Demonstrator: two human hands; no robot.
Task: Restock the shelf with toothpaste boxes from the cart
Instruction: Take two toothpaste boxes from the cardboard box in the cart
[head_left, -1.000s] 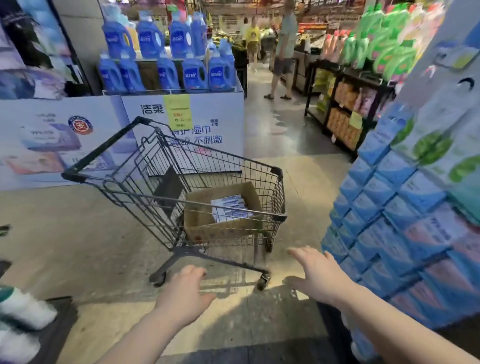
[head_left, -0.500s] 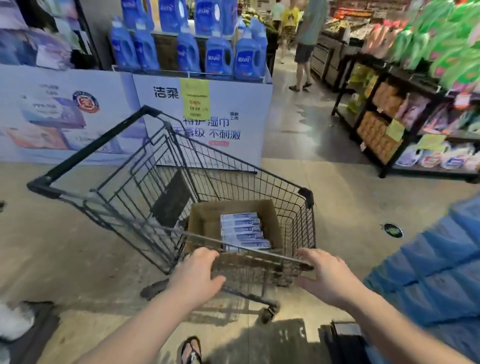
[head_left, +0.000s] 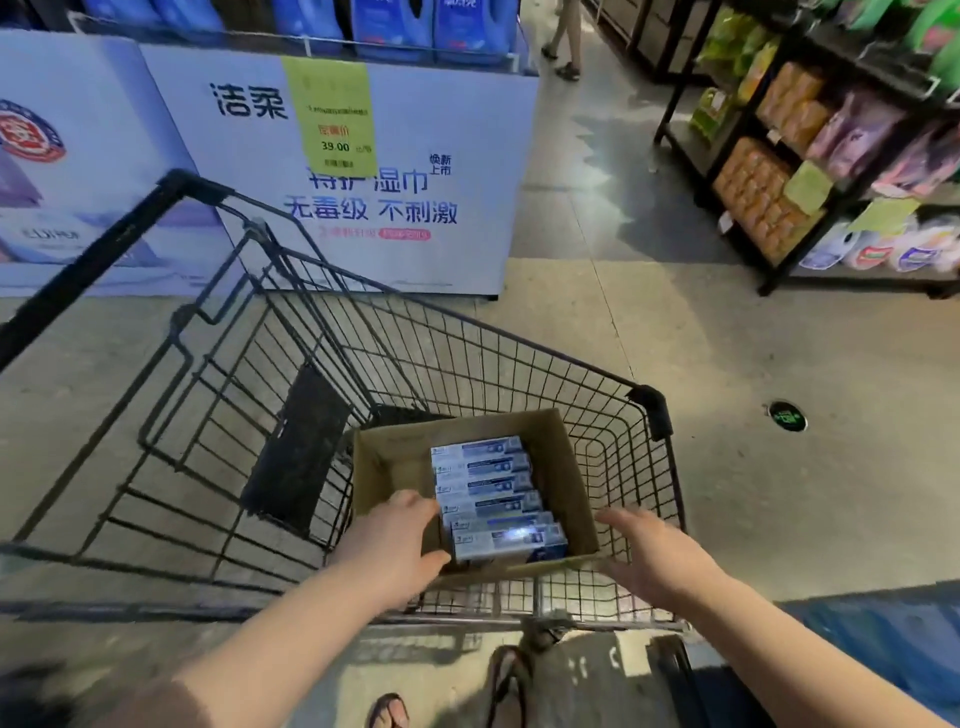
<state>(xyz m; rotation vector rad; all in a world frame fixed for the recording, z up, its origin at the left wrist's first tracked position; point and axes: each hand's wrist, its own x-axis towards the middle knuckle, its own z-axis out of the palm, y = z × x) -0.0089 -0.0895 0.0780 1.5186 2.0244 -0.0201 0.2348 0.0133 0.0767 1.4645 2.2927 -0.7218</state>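
Observation:
A black wire shopping cart (head_left: 524, 364) stands right in front of me. An open cardboard box (head_left: 395, 457) sits in its near right corner. Several white and blue toothpaste boxes (head_left: 493, 499) lie stacked in a row inside it. My left hand (head_left: 395, 545) reaches down into the cardboard box, fingers spread, beside the left ends of the toothpaste boxes and holding nothing. My right hand (head_left: 649, 556) hovers open over the cardboard box's right wall, inside the cart's rim.
A white promotional display stand (head_left: 415, 156) with blue bottles on top stands behind the cart. A black shelf rack (head_left: 727, 171) of packaged goods runs along the right. A blue stack of packs (head_left: 883, 639) is at my lower right. A person's legs (head_left: 566, 41) show far up the aisle.
I have stepped up to the cart and looked down. Both hands moved forward over the cart's rim; the left one dropped into the cardboard box.

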